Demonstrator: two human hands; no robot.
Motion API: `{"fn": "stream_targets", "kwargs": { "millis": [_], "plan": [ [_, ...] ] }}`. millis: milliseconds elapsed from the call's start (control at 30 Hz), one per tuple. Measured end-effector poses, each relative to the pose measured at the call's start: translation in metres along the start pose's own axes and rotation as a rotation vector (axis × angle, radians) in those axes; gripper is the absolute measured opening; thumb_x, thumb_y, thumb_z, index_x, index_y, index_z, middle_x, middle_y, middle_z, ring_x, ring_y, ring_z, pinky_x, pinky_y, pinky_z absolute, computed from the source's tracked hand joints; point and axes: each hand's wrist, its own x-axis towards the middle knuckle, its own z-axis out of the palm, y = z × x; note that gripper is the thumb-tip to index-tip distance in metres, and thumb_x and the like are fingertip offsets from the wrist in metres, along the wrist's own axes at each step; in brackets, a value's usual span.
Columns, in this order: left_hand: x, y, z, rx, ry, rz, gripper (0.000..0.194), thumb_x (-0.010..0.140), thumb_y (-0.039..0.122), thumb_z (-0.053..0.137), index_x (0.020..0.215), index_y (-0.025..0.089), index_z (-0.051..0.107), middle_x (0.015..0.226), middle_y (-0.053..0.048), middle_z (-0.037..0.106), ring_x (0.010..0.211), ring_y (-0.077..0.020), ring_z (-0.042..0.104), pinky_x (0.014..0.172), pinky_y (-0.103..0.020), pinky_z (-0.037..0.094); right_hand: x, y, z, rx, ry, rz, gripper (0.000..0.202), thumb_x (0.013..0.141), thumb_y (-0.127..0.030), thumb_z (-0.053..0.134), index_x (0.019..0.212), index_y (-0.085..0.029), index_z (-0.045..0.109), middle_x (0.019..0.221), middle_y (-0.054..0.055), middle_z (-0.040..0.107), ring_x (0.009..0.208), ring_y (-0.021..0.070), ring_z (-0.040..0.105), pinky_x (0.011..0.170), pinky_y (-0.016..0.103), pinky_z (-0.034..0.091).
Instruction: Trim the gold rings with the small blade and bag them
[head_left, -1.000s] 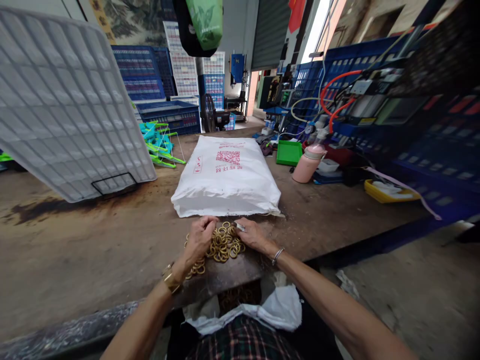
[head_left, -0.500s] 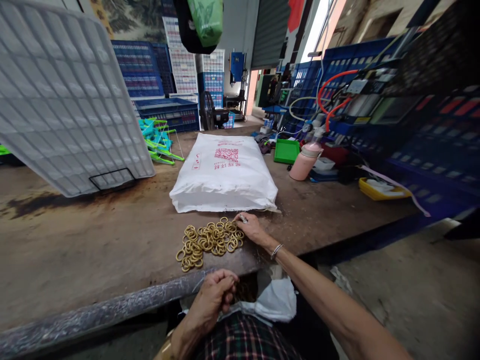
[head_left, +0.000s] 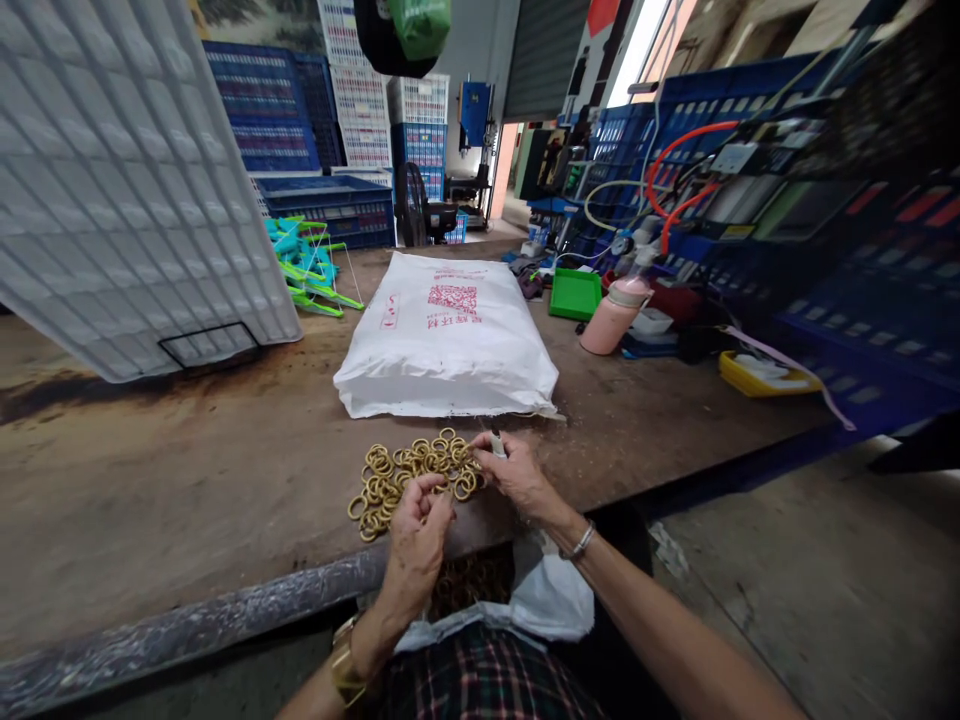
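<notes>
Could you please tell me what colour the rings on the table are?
The rings are a brassy gold, showing best in the head view.

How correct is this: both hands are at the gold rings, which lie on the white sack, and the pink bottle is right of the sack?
Not on the white sack: the head view shows the gold rings on the table itself. The left hand and right hand are at the rings, and the pink bottle is right of the sack.
</notes>
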Motion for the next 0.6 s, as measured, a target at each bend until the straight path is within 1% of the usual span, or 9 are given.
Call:
{"fn": "stream_targets", "kwargs": {
  "millis": [100, 200, 267, 367, 433, 533, 600],
  "plan": [
    [0.002, 0.004, 0.001, 0.037, 0.030, 0.098, 0.035, 0.070, 0.040, 0.061, 0.096, 0.017, 0.053, 0.057, 0.007, 0.046, 0.046, -0.0067, 0.039, 0.046, -0.019, 0.030, -0.017, -0.006, 0.012, 0.050, -0.044, 0.044, 0.018, 0.071, -0.034, 0.059, 0.077, -0.017, 0.058, 0.050, -0.008, 0.042, 0.043, 0.0061, 0.034, 0.043, 0.019, 0.028],
    [0.002, 0.004, 0.000, 0.119, 0.009, 0.181, 0.023, 0.074, 0.037, 0.058, 0.083, 0.016, 0.058, 0.061, 0.003, 0.052, 0.053, -0.0089, 0.044, 0.051, -0.020, 0.034, -0.029, -0.009, 0.022, 0.069, -0.076, 0.070, 0.017, 0.073, -0.035, 0.058, 0.075, -0.018, 0.058, 0.050, -0.008, 0.041, 0.042, 0.0061, 0.034, 0.043, 0.019, 0.028],
    [0.002, 0.001, -0.002, 0.182, 0.025, 0.249, 0.020, 0.076, 0.035, 0.055, 0.075, 0.016, 0.059, 0.061, 0.002, 0.053, 0.055, -0.0098, 0.045, 0.052, -0.020, 0.036, -0.034, -0.008, 0.025, 0.045, -0.103, 0.070, 0.017, 0.074, -0.035, 0.057, 0.075, -0.018, 0.058, 0.051, -0.007, 0.041, 0.044, 0.0063, 0.035, 0.043, 0.018, 0.029],
    [0.003, -0.006, -0.008, 0.284, 0.068, 0.360, 0.019, 0.078, 0.033, 0.053, 0.073, 0.016, 0.060, 0.060, 0.003, 0.054, 0.055, -0.0107, 0.047, 0.054, -0.021, 0.038, -0.036, -0.006, 0.024, -0.047, -0.143, 0.029, 0.018, 0.078, -0.035, 0.054, 0.077, -0.018, 0.059, 0.056, -0.006, 0.044, 0.049, 0.0069, 0.038, 0.047, 0.018, 0.031],
    [0.004, -0.010, -0.013, 0.373, 0.066, 0.436, 0.017, 0.079, 0.030, 0.051, 0.074, 0.016, 0.060, 0.061, 0.002, 0.056, 0.057, -0.0112, 0.049, 0.056, -0.022, 0.040, -0.037, -0.008, 0.022, -0.113, -0.149, -0.012, 0.019, 0.081, -0.035, 0.050, 0.080, -0.017, 0.059, 0.060, -0.005, 0.048, 0.054, 0.0078, 0.041, 0.051, 0.019, 0.034],
    [0.002, -0.012, -0.018, 0.505, 0.018, 0.526, 0.015, 0.079, 0.026, 0.051, 0.075, 0.017, 0.061, 0.065, 0.000, 0.060, 0.059, -0.0120, 0.052, 0.061, -0.023, 0.041, -0.040, -0.014, 0.021, -0.207, -0.161, -0.083, 0.020, 0.082, -0.035, 0.049, 0.084, -0.018, 0.059, 0.071, -0.002, 0.054, 0.063, 0.0097, 0.046, 0.058, 0.020, 0.036],
    [0.000, -0.010, -0.018, 0.545, -0.024, 0.555, 0.015, 0.079, 0.025, 0.050, 0.074, 0.017, 0.062, 0.066, 0.000, 0.060, 0.060, -0.0125, 0.053, 0.062, -0.024, 0.042, -0.042, -0.018, 0.022, -0.252, -0.195, -0.113, 0.020, 0.082, -0.034, 0.048, 0.082, -0.017, 0.059, 0.072, -0.002, 0.054, 0.066, 0.0102, 0.045, 0.062, 0.021, 0.036]
  ]
}}
